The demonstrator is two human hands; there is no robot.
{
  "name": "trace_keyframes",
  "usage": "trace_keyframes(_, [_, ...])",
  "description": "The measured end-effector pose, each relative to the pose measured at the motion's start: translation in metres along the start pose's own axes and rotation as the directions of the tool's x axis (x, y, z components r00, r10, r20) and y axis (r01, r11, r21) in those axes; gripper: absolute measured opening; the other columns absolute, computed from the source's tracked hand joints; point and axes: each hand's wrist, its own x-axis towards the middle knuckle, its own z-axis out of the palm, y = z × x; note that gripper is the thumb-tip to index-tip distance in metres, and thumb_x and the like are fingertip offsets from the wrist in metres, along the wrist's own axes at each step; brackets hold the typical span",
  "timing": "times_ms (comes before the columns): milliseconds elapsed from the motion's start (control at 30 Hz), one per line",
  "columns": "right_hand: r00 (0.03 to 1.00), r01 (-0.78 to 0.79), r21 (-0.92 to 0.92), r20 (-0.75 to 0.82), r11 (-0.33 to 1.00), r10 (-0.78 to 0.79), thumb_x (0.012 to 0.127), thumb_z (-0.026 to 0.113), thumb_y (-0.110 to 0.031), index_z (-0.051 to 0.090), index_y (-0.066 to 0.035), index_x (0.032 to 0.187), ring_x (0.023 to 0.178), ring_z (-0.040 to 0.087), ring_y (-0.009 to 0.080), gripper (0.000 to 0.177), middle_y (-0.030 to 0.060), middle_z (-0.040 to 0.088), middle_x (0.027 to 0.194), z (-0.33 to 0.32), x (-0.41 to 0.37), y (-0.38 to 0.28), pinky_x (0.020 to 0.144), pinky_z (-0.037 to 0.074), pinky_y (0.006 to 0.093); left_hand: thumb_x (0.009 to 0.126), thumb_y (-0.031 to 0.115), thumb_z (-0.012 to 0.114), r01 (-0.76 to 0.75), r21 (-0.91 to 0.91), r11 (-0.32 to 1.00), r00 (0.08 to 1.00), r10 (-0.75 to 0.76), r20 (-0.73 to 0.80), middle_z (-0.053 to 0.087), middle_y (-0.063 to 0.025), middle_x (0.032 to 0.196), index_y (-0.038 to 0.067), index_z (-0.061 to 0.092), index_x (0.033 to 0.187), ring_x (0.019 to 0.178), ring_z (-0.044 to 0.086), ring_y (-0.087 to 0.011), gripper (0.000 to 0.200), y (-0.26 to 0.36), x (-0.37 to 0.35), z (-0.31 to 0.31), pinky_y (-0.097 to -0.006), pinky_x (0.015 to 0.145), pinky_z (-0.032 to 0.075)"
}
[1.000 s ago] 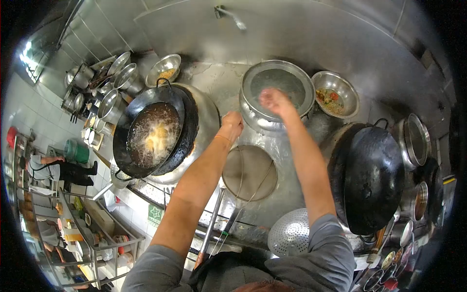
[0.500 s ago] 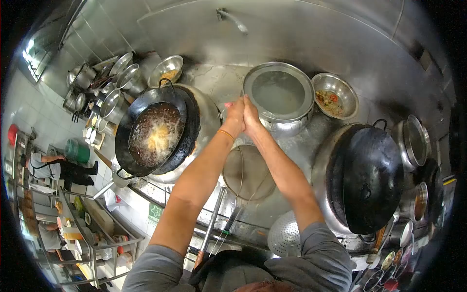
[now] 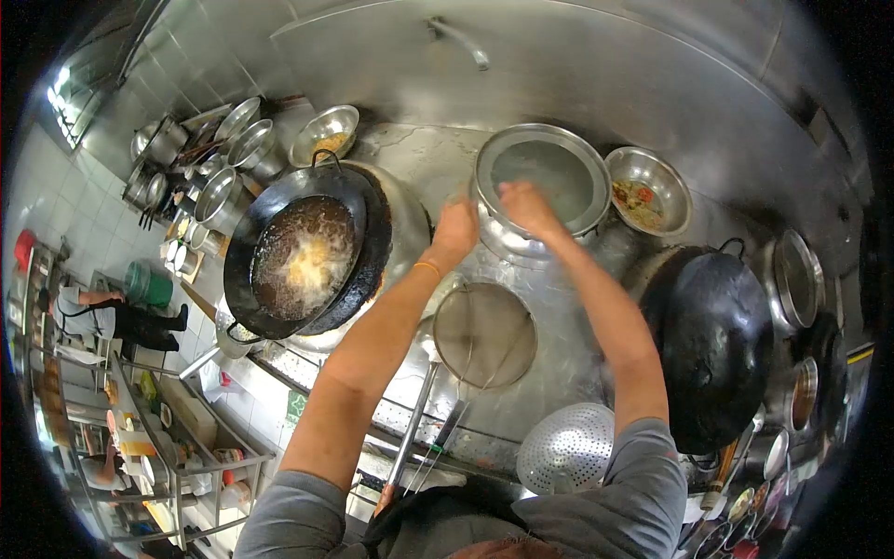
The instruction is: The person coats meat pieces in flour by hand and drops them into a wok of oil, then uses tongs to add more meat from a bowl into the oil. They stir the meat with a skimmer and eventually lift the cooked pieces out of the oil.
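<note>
My left hand (image 3: 456, 228) is closed just left of a steel pot (image 3: 492, 211) of cloudy water; what it holds, if anything, is hidden. Slightly blurred, my right hand (image 3: 529, 207) is over the near part of the pot, fingers curled; I cannot make out anything in them. Below my hands a round mesh strainer (image 3: 485, 335) lies on the steel worktop. Left of my arms, a black wok (image 3: 244, 270) holds dark, bubbling oil with a pale golden mass (image 3: 310, 265) frying in it.
Steel bowls with food stand at the back, one left (image 3: 328, 130) and one right (image 3: 652, 191). A second black wok (image 3: 712, 345) sits on the right. A perforated ladle (image 3: 565, 447) is near my right elbow. A faucet (image 3: 461, 45) juts from the back wall. Another person (image 3: 88, 312) stands far left.
My hands were together beside the pot's left rim. They have parted: the right has moved right over the pot, while the left stays left of it. The oil still bubbles.
</note>
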Motion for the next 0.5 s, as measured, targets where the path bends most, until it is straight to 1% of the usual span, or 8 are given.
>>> trace_keyframes(100, [0.747,-0.141,-0.034,-0.659,0.989,0.084,0.083,0.056,-0.013,0.06,0.001,0.101,0.094,0.059,0.0397,0.023,0.0232,0.061,0.099,-0.002,-0.001,0.055,0.081,0.047,0.0472,0.093,0.021,0.047,0.245,-0.252,0.936,0.963,-0.204,0.177,0.059,-0.0148,0.078,0.003,0.053,0.09,0.067,0.061,-0.0338,0.019,-0.024,-0.01,-0.002,-0.0405,0.059,0.051])
trace_keyframes(233, [0.706,-0.44,0.15,-0.551,0.885,0.445,0.083,0.057,-0.014,0.06,-0.001,0.101,0.083,0.061,0.0367,0.023,0.0199,0.063,0.093,0.043,0.02,0.101,0.072,0.049,0.0476,0.091,0.022,0.049,0.617,-0.565,0.548,0.787,-0.419,0.453,0.055,-0.0029,0.088,0.007,0.052,0.092,0.079,0.057,-0.0173,0.015,-0.01,-0.022,-0.017,-0.0367,0.061,0.05])
trace_keyframes(267, [0.774,-0.434,0.615,-0.119,0.658,0.622,0.082,0.058,-0.015,0.062,-0.002,0.099,0.076,0.061,0.0348,0.022,0.0183,0.064,0.09,0.039,0.021,0.084,0.067,0.049,0.0464,0.091,0.022,0.049,0.618,-0.565,0.547,0.786,-0.42,0.453,0.055,-0.0029,0.088,0.007,0.052,0.092,0.079,0.057,-0.0173,0.015,-0.009,-0.022,-0.016,-0.0367,0.061,0.05])
trace_keyframes(300, [0.795,-0.488,0.849,0.336,0.203,0.504,0.081,0.058,-0.017,0.063,-0.003,0.096,0.068,0.06,0.0329,0.021,0.0167,0.065,0.086,0.032,0.02,0.065,0.061,0.05,0.0452,0.09,0.021,0.05,0.678,-0.595,0.432,0.732,-0.469,0.493,0.055,-0.0034,0.091,0.006,0.053,0.094,0.081,0.056,-0.0163,0.015,-0.008,-0.02,-0.014,-0.0358,0.062,0.05])
trace_keyframes(367, [0.896,-0.445,0.845,0.423,0.297,0.138,0.087,0.058,-0.023,0.063,0.0,0.084,0.057,0.057,0.0179,0.024,0.0077,0.064,0.076,0.021,0.019,0.03,0.05,0.047,0.0316,0.09,0.02,0.051,0.722,-0.624,0.299,0.674,-0.507,0.537,0.055,-0.0039,0.094,0.005,0.053,0.096,0.084,0.056,-0.0152,0.016,-0.004,-0.014,-0.009,-0.0349,0.063,0.05])
trace_keyframes(400, [0.894,-0.448,0.841,0.428,0.302,0.135,0.087,0.058,-0.023,0.063,0.0,0.084,0.057,0.057,0.0179,0.024,0.0077,0.064,0.076,0.021,0.023,0.015,0.05,0.047,0.0316,0.089,0.017,0.052,0.732,-0.617,0.29,0.666,-0.497,0.557,0.056,-0.0036,0.091,0.003,0.055,0.097,0.08,0.055,-0.0145,0.016,-0.005,-0.012,-0.004,-0.0325,0.062,0.049])
trace_keyframes(467, [0.984,-0.079,0.634,0.173,0.769,-0.042,0.087,0.057,-0.024,0.064,0.002,0.082,0.061,0.059,0.0177,0.027,0.0097,0.065,0.078,0.024,0.027,-0.015,0.054,0.05,0.032,0.089,0.014,0.053,0.748,-0.604,0.274,0.648,-0.499,0.576,0.056,-0.0034,0.088,0.001,0.056,0.098,0.076,0.055,-0.0139,0.016,-0.009,-0.013,0.002,-0.0301,0.061,0.048])
trace_keyframes(500, [0.983,-0.075,0.635,0.178,0.769,-0.051,0.087,0.057,-0.024,0.064,0.002,0.082,0.061,0.059,0.0177,0.027,0.0097,0.065,0.078,0.008,0.023,-0.031,0.054,0.05,0.032,0.089,0.013,0.054,0.658,-0.584,0.475,0.753,-0.406,0.519,0.057,-0.004,0.085,0.0,0.058,0.098,0.073,0.055,-0.0145,0.016,-0.011,-0.01,0.003,-0.0294,0.062,0.048])
